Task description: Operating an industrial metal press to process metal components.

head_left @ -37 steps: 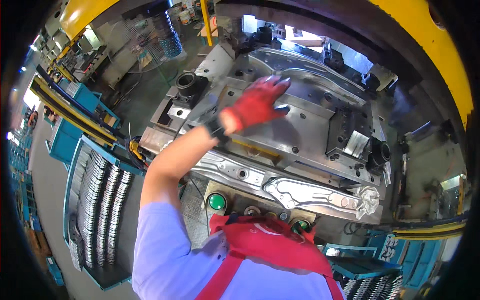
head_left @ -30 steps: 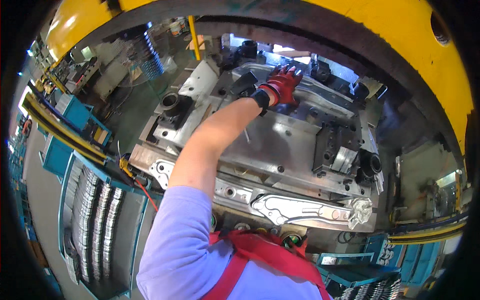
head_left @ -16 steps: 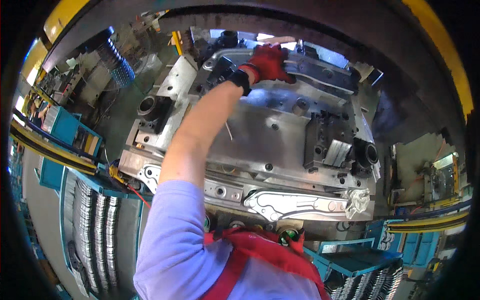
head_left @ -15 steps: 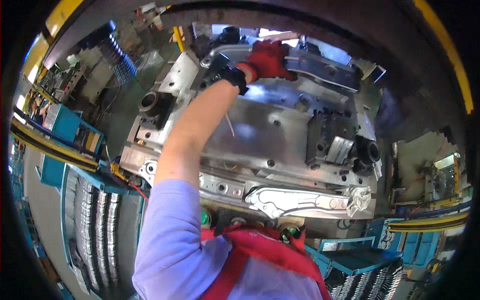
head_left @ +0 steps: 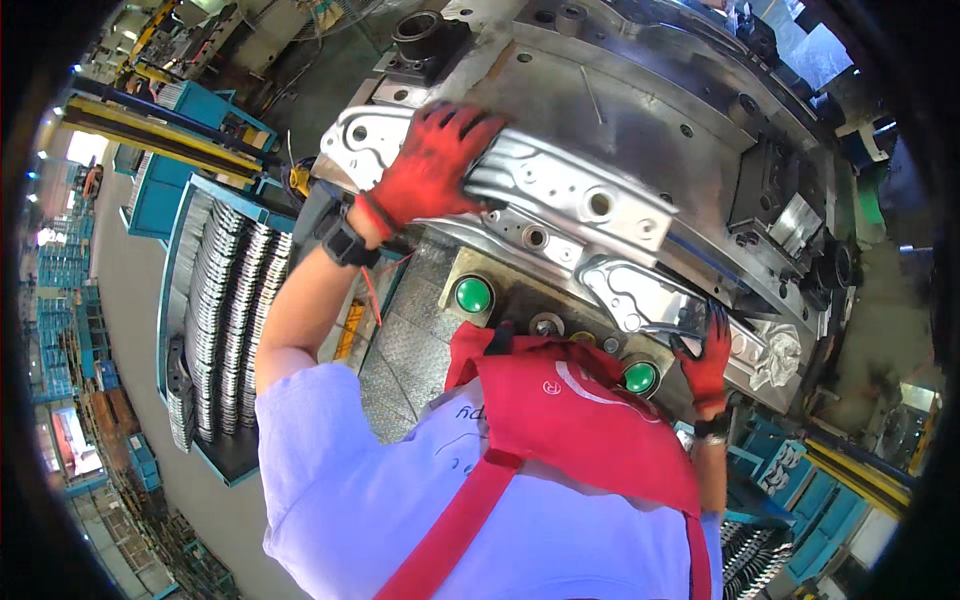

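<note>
My left hand (head_left: 435, 165), in a red glove, is closed over the left part of a long silvery stamped metal part (head_left: 560, 182) with round holes. That part slants along the near edge of a flat steel die (head_left: 640, 115), above another metal part (head_left: 500, 226) that shows partly beneath it. My right hand (head_left: 708, 365), also red-gloved, grips the right end of a second shiny stamped part (head_left: 635, 290) with a rounded left end. Some of the right fingers are hard to make out.
A crumpled silvery wrapping (head_left: 778, 355) lies right of my right hand. Two green push buttons (head_left: 473, 294) face up near my body. Dark steel blocks (head_left: 770, 190) rise at the die's right. At left stands a blue rack (head_left: 180, 300) with stacked metal parts.
My left hand has come from the die's far edge to its near left, now with a long stamped part in it. My right hand has come into view. The view has turned.
</note>
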Available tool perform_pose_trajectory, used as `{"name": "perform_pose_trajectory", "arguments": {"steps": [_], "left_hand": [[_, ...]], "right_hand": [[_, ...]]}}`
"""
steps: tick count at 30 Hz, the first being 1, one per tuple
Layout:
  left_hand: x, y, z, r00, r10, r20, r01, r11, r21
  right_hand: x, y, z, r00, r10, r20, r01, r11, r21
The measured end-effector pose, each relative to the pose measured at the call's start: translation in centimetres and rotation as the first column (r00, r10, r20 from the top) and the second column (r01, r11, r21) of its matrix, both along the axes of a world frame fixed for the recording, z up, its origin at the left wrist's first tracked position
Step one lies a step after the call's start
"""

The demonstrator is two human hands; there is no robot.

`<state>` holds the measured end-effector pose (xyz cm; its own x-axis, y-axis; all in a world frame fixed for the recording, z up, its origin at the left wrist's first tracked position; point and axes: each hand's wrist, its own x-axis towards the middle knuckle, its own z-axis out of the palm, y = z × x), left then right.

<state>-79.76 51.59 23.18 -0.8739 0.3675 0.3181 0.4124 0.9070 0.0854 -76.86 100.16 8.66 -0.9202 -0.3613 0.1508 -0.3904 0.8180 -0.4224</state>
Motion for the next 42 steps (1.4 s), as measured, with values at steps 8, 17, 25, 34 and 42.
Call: {"name": "perform_pose_trajectory", "arguments": {"steps": [8, 17, 25, 34, 42], "left_hand": [[2.8, -3.1, -9.5, 0.971, 0.130, 0.198, -0.090, 0.976, -0.199], [0.7, -3.4, -12.8, 0.943, 0.097, 0.318, -0.012, 0.966, -0.260], [0.7, -3.7, -13.9, 0.936, 0.121, 0.331, -0.036, 0.967, -0.251], [1.0, -4.0, -14.6, 0.966, 0.054, 0.252, -0.020, 0.991, -0.133], [1.3, -4.0, -14.7, 0.978, 0.031, 0.206, -0.025, 0.999, -0.028]], "right_hand": [[-4.5, -0.7, -2.4, 0.985, 0.151, 0.079, -0.170, 0.846, 0.506], [-3.4, -0.6, -0.7, 0.989, 0.147, -0.001, -0.139, 0.939, 0.315], [-4.5, -5.9, 15.4, 0.966, 0.217, -0.139, -0.190, 0.964, 0.185], [-19.0, -16.9, 24.5, 0.879, 0.139, -0.457, 0.049, 0.925, 0.376], [-34.0, -18.4, 22.5, 0.963, 0.159, -0.218, -0.012, 0.833, 0.553]]}}
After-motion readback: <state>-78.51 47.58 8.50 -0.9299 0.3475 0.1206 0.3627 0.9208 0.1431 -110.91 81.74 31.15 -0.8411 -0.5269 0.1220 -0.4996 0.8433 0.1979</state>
